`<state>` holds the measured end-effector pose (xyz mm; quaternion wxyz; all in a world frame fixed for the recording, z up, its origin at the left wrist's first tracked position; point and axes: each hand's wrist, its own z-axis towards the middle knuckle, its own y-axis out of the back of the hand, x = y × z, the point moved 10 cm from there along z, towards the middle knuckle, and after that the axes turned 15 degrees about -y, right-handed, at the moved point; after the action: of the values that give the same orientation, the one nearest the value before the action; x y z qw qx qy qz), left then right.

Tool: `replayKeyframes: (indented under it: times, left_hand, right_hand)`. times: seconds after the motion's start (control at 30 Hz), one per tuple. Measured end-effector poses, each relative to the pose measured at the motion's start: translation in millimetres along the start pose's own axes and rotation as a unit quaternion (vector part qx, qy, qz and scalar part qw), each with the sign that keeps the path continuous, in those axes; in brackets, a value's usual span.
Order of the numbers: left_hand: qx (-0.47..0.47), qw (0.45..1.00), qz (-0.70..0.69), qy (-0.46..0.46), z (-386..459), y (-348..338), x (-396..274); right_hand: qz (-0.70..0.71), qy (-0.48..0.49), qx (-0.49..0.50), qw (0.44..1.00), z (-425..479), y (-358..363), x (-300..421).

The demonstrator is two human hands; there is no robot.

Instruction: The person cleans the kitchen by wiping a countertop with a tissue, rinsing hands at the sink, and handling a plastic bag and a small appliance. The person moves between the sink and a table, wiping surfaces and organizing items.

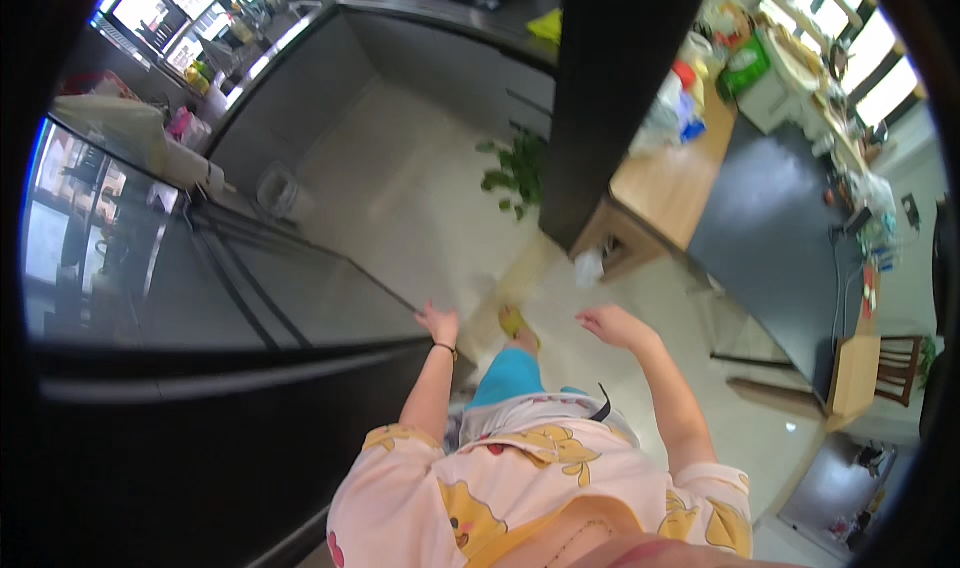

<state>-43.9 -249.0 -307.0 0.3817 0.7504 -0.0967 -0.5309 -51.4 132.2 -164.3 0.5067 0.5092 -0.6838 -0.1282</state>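
Observation:
My left hand (441, 323) is at the near corner of a dark glossy panel (247, 290), which looks like a glass door or appliance front. Its fingers are spread and seem to touch the panel's edge; whether they press on it I cannot tell. A dark band circles that wrist. Out in the air over the pale floor (420, 170), my right hand (616, 326) hangs with loosely bent fingers and holds nothing. Between the hands, one foot in a yellow-green slipper (514, 320) is forward on the floor.
A black column or panel edge (600, 95) rises ahead, with a leafy plant (516, 174) beside it. To the right are a wooden counter (667, 185) and a dark tabletop (780, 223). A small bin (277, 191) sits by the grey cabinets (300, 80), below a sink (281, 24).

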Motion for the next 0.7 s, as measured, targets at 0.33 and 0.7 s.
replayKeyframes:
  times: [0.33,0.7]
  left_hand:
    - [-0.007,0.977,0.053,-0.208,313,82,-192]
    - [0.097,0.979,0.120,-0.133,511,164,-11]
  right_hand:
    - [-0.121,-0.021,0.001,0.992,269,97,123]
    - [-0.301,-0.012,0.086,0.950,593,114,327]
